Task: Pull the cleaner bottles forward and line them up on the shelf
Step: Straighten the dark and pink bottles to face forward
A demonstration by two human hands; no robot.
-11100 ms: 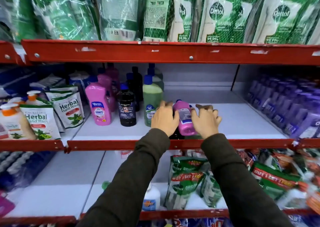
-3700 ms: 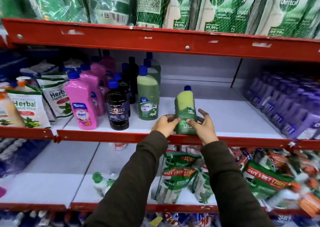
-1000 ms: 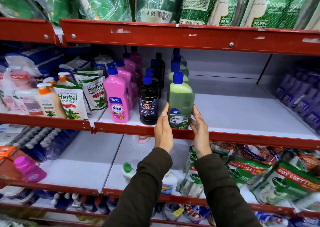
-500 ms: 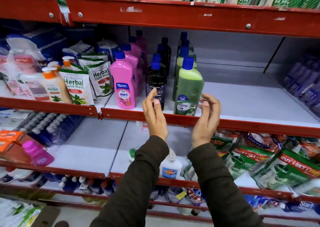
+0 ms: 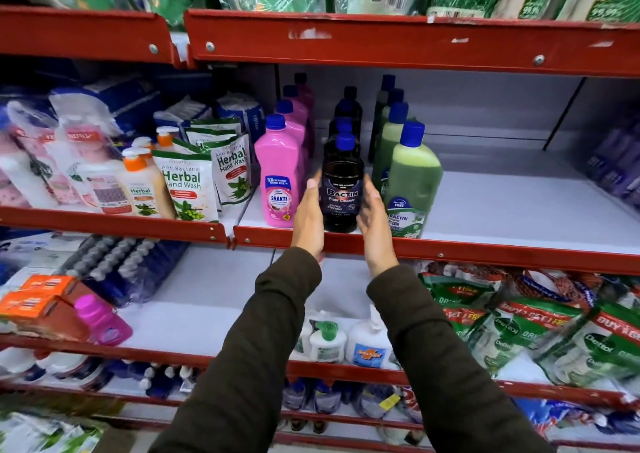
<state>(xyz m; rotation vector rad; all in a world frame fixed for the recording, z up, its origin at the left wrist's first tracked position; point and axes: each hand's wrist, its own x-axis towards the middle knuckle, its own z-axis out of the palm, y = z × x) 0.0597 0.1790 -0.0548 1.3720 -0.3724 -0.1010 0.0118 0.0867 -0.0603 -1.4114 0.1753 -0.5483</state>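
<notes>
Three rows of blue-capped cleaner bottles stand on the white shelf with a red front lip (image 5: 485, 252). At the front of the rows are a pink Shakti bottle (image 5: 278, 179), a black Bactin bottle (image 5: 342, 189) and a green Bactin bottle (image 5: 412, 182), all near the lip. My left hand (image 5: 308, 217) lies flat against the black bottle's left side. My right hand (image 5: 374, 224) is against its right side, fingers straight. The bottle stands upright between my palms.
Herbal hand wash pouches (image 5: 187, 186) and pump bottles fill the shelf section to the left. Purple bottles (image 5: 616, 172) line the far right. Bare white shelf (image 5: 502, 203) lies right of the green bottle. The red upper shelf rail (image 5: 381, 42) hangs overhead. Dettol pouches (image 5: 519, 321) lie below.
Both hands let go of the green bottle, which now stands at the lip. They moved left and closed in on either side of the black bottle.
</notes>
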